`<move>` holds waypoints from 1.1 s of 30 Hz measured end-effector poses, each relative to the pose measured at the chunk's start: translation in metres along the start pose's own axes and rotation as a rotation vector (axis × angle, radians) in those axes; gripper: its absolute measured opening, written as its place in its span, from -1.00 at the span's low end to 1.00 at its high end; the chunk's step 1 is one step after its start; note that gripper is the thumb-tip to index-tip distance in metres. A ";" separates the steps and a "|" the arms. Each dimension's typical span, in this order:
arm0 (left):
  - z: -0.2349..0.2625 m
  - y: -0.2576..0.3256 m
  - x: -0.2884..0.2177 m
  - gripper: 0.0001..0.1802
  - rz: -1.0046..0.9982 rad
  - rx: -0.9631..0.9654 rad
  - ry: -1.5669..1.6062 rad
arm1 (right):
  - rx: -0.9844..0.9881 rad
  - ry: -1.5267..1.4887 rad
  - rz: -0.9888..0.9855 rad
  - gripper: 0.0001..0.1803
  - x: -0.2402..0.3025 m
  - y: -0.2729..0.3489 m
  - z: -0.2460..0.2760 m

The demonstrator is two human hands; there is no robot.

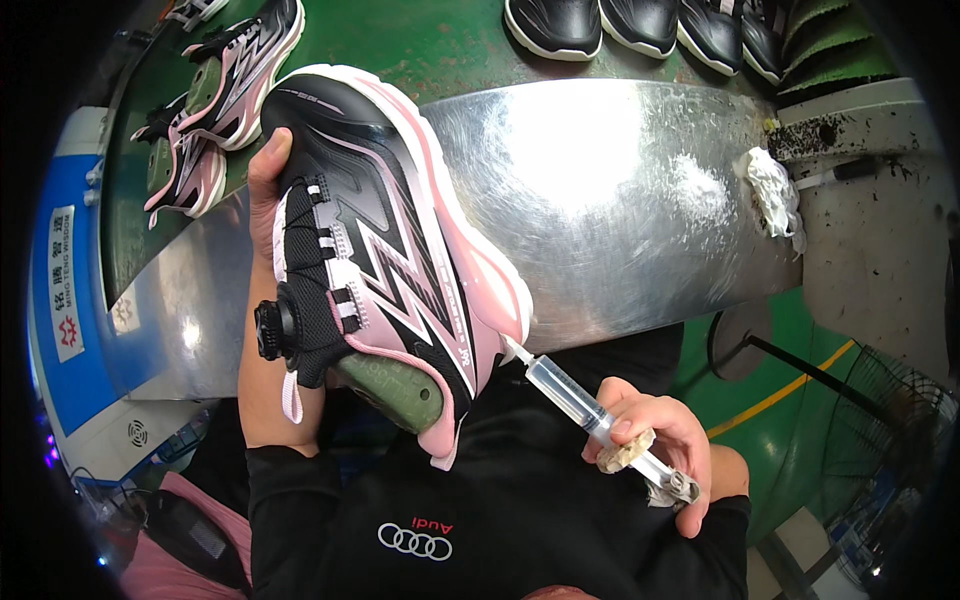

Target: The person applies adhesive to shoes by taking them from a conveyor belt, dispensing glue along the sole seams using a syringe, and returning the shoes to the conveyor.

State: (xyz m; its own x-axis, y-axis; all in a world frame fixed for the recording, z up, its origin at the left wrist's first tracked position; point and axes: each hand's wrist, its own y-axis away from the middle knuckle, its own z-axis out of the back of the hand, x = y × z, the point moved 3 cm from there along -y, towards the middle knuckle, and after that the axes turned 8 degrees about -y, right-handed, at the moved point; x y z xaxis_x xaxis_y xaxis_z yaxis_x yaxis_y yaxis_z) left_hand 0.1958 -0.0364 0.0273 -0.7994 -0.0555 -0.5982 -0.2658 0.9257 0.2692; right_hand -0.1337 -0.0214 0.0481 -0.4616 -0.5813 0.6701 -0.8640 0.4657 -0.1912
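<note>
My left hand (262, 200) grips a black and pink sneaker (390, 240) from its far side, thumb on the toe, holding it tilted above the metal table (620, 190). A green shoe last (395, 392) sticks out of the shoe's opening. My right hand (660, 450) holds a clear plastic syringe (575, 400) and a small beige crumbly lump (625, 452). The syringe's tip touches the pink sole near the heel.
Two more pink and black sneakers (215, 100) lie on the green belt (430, 40) at the upper left. Several black shoes (640, 25) line the top edge. A white rag (775, 195) and a pen-like tool (835, 172) rest at the table's right end. A wire fan guard (885, 420) stands lower right.
</note>
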 end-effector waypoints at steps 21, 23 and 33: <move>0.037 0.035 -0.031 -0.50 0.051 -0.121 -0.406 | -0.026 0.060 0.049 0.01 -0.024 0.011 0.019; 0.053 0.049 -0.041 -0.49 -0.002 -0.275 -0.520 | -0.009 0.120 0.074 0.01 -0.023 0.005 0.021; 0.104 0.112 -0.061 -0.51 0.098 -0.283 -0.745 | 0.071 0.337 0.131 -0.06 -0.024 -0.017 0.023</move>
State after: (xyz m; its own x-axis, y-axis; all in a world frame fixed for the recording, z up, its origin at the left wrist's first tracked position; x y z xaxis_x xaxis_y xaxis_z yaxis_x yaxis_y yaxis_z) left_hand 0.2707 0.1102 0.0150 -0.2833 0.3779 -0.8814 -0.4194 0.7777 0.4682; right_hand -0.1125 -0.0302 0.0186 -0.4874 -0.2619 0.8330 -0.8191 0.4677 -0.3322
